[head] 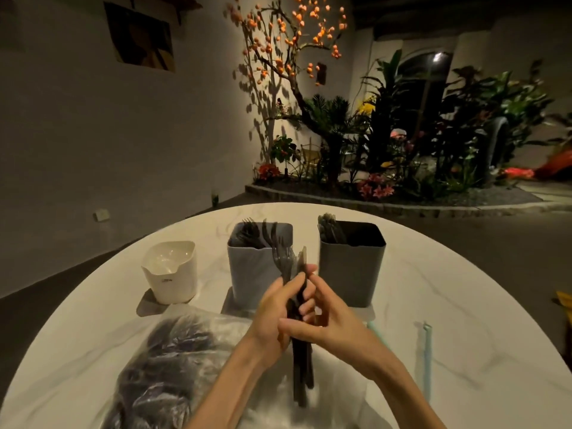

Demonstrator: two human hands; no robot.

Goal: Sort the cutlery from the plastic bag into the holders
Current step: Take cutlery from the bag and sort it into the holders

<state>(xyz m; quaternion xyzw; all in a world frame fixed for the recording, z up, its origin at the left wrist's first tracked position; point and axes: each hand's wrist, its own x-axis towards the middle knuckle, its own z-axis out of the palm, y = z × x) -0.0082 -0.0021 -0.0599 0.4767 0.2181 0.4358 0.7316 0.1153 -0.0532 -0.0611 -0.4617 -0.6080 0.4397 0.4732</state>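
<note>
Left hand (274, 308): gripping a bundle of black plastic cutlery (298, 360) upright above the near middle of the table, fingers curling round the handles; fork tines and a knife tip are showing above the fingers, the handle ends are hanging below both wrists. Right hand (328, 320): closing on the same bundle from the right, thumb and fingertips pinching among the handles; which single piece it is taking cannot be told.

Plastic bag (173, 363): lying at the near left of the table, clear and crumpled, holding a dark mass of further cutlery; its edge is reaching toward the left forearm.

Grey holder (257, 270): standing just beyond the hands, in the middle, with black forks sticking out of its far left corner. Dark holder (353, 267): standing to the right of the grey one, apart from it, with black pieces leaning in its far left corner. White holder (170, 274): standing to the left of the grey one, smaller, with a notched front rim; its contents cannot be made out.

Table (448, 289): round, white with marble veining, bearing all of the above; a pale blue strip (427, 357) is lying at the near right.

Planted bed (402, 144): sitting far right beyond the table, with a branch of orange blossoms rising against the wall.
</note>
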